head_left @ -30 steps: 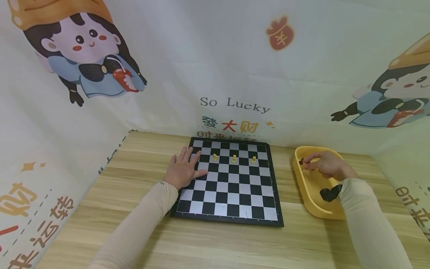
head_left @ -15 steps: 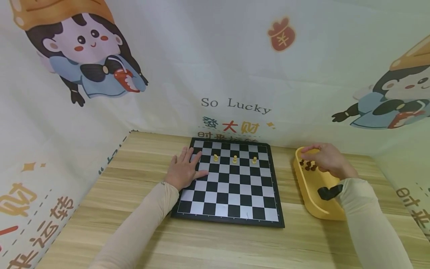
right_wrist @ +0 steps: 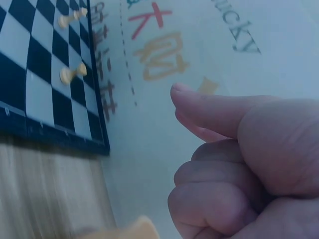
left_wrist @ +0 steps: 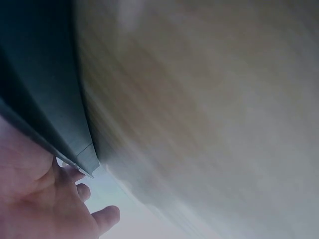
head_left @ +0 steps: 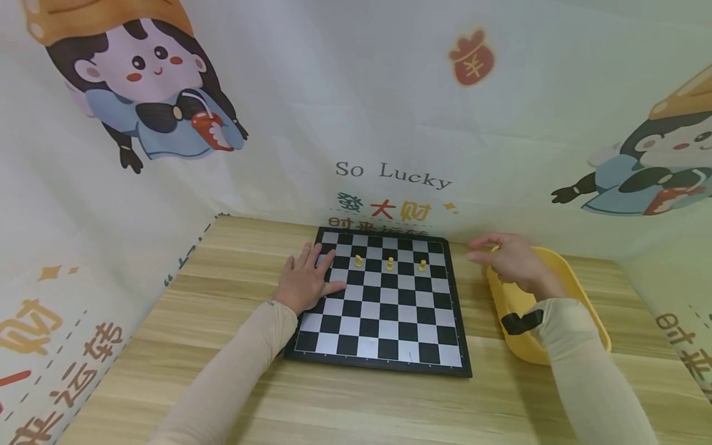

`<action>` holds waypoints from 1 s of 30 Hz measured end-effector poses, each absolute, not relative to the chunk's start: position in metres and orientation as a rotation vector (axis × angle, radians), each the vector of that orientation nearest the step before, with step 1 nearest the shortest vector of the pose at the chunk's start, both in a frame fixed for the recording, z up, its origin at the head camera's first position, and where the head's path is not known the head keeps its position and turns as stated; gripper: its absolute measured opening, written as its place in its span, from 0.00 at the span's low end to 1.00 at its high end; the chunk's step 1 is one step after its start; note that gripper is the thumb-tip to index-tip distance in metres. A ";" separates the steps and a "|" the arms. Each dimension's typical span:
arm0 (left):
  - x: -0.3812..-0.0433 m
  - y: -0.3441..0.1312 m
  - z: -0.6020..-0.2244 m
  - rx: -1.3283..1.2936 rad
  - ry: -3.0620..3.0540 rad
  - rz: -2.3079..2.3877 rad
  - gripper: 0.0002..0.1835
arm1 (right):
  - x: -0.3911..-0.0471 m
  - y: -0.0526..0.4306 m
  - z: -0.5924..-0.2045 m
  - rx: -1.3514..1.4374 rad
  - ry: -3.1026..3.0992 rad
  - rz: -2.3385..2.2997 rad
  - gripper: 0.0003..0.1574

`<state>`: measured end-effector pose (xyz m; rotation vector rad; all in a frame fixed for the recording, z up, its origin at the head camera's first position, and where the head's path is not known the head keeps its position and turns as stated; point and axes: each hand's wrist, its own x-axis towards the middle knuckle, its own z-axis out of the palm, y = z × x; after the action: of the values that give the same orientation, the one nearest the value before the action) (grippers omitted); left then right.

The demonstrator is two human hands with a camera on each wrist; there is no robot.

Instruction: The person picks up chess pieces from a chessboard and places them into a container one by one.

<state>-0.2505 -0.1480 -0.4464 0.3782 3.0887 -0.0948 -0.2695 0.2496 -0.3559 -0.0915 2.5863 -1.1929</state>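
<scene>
My left hand [head_left: 302, 283] rests with spread fingers on the left edge of the black-and-white chessboard [head_left: 374, 329]; in the left wrist view its palm lies beside the board's dark edge [left_wrist: 47, 84]. Three pale yellow chess pieces stand on the board: one on the left [head_left: 358, 261], one in the middle [head_left: 390, 263] and one on the right [head_left: 423, 266]. My right hand [head_left: 514, 262] is above the left rim of the yellow tray [head_left: 578, 287], thumb and forefinger stretched towards the board, its other fingers curled. Whether a small piece is between those fingertips is hidden.
The hand and sleeve cover much of the tray's inside. A wooden table [head_left: 356, 405] lies under everything. A printed cloth [head_left: 311, 93] hangs behind the board and at both sides. A black strap device [head_left: 521, 322] sits on my right wrist.
My right hand has lifted out of the tray, where small dark pieces showed half a second ago, and moved left towards the board. My left hand has stayed on the board's edge.
</scene>
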 end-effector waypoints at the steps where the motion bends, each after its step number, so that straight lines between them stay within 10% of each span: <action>1: -0.250 -0.148 -0.446 0.378 3.087 -0.094 0.45 | -0.270 0.246 -0.357 -0.094 2.583 -1.202 0.27; 30: -0.250 -0.146 -0.443 0.384 3.081 -0.084 0.44 | -0.284 0.184 -0.417 -0.044 2.671 -1.339 0.25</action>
<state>-0.2496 -0.1462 -0.4433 0.3840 3.0811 -0.0844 -0.2841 0.1836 -0.4166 -0.0436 2.6710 -1.3390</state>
